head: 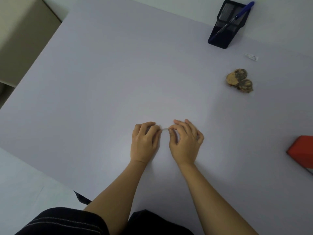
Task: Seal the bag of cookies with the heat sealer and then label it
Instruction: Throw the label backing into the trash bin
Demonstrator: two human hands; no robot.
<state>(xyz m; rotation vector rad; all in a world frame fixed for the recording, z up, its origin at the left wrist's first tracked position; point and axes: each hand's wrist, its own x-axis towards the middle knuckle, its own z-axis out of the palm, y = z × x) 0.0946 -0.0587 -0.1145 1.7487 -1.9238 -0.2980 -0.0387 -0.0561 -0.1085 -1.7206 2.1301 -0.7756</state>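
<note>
A clear bag of brown cookies (239, 80) lies on the white table (118, 73) at the right, far from both hands. My left hand (144, 141) and my right hand (184, 139) rest close together at the table's middle front. Between their fingertips they pinch a small, thin pale strip (165, 128), which looks like a label. A red box-shaped device (301, 150) juts in at the right edge, only partly in view.
A black mesh pen holder (227, 24) with a blue pen (238, 14) stands at the back right. A small white slip (251, 57) lies between it and the cookies. A beige cabinet (20, 36) stands past the table's left edge.
</note>
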